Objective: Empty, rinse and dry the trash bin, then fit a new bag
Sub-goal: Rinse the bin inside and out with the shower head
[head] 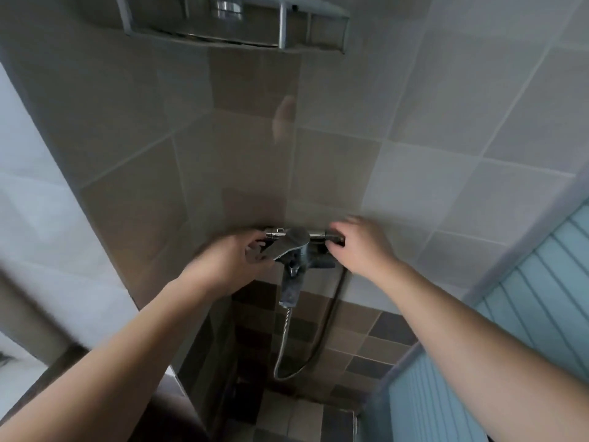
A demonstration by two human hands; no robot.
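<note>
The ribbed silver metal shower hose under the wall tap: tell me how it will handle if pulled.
The ribbed silver metal shower hose probably bends easily: it hangs in a slack loop. It likely swings back rather than holding shape. Its ribbed surface should give grip, though wetness cannot be told.

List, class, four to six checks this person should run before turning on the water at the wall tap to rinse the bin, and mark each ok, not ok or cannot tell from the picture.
1. Left hand at the tap lever: ok, its fingers are at the lever's left side.
2. Right hand on the right end of the chrome tap body: ok, fingers curl around it.
3. Water already running: cannot tell, no stream shows.
4. Trash bin placed under the outlet: not ok, no bin is in view.
5. Shower hose connected: ok, it hangs in a loop below the tap.
6. Hose free of kinks: cannot tell, part is in shadow.
</note>
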